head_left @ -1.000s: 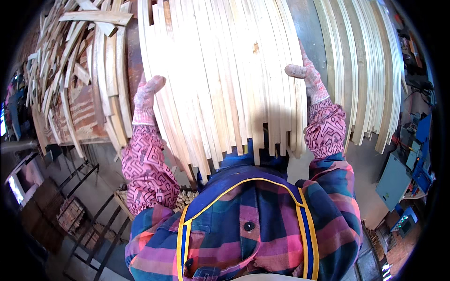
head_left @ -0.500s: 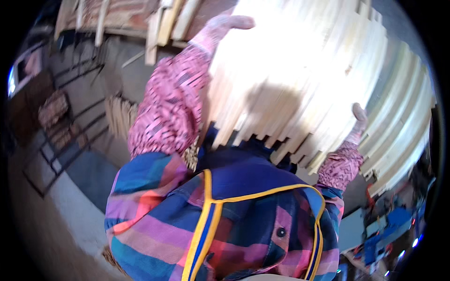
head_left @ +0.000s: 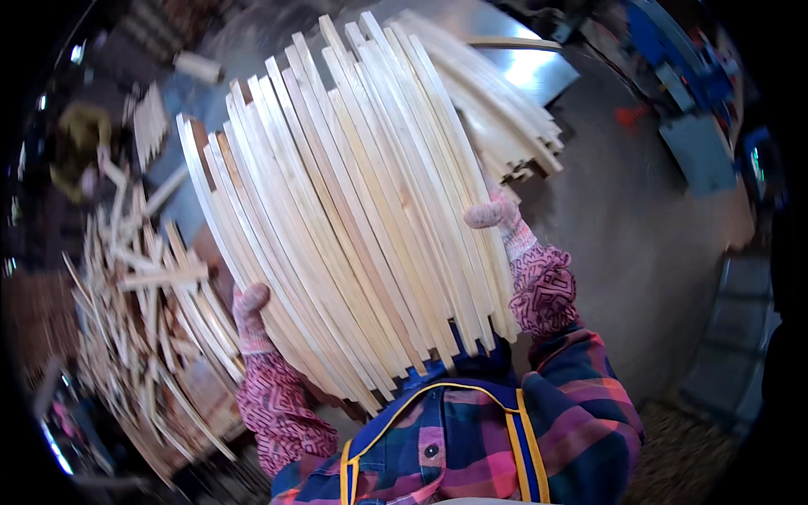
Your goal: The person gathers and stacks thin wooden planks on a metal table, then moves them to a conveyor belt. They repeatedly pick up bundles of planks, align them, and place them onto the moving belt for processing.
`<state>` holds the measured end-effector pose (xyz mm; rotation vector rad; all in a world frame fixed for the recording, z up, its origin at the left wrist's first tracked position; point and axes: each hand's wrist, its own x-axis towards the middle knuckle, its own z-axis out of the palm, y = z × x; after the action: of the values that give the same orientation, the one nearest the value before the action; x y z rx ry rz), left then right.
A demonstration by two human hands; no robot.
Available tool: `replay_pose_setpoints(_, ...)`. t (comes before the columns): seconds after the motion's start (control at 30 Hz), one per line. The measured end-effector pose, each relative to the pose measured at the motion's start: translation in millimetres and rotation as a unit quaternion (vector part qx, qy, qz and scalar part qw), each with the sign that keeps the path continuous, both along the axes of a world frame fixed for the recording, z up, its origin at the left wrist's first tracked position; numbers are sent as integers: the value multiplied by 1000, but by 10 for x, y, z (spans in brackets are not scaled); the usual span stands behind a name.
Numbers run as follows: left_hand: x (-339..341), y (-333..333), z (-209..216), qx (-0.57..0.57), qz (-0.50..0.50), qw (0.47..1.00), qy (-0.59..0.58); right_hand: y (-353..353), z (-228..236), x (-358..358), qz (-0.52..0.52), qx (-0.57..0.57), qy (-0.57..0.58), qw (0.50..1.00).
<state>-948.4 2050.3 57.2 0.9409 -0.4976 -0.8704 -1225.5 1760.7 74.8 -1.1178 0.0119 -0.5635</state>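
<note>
Left hand (head_left: 251,305) and right hand (head_left: 498,216) grip opposite sides of the wooden slats (head_left: 358,227) at frame centre, apparently carrying them, which calls for even inward pressure next.

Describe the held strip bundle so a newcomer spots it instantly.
Find the yellow-trimmed blue apron, bottom centre. Beyond it, the left hand and right hand grip opposite sides of a broad bundle of pale wooden strips. It's hand-held, unlike the jumbled wood pile left and strip stack upper right.
</note>
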Motion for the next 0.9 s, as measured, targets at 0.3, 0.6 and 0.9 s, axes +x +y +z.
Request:
replay_pose_setpoints(0.3,452,-248,-902,-42,6,995,-95,740,161,-1074,-188,-48,-12,981)
replay_pose_setpoints(0.6,405,-35,-458,-78,-181,965,-172,1538,-673,-1376,-296,28,-59,953)
replay_pose_setpoints(0.9,626,-1048,-840,-133,-326,931,-102,2098,-992,-1053,-484,-1,-45,874)
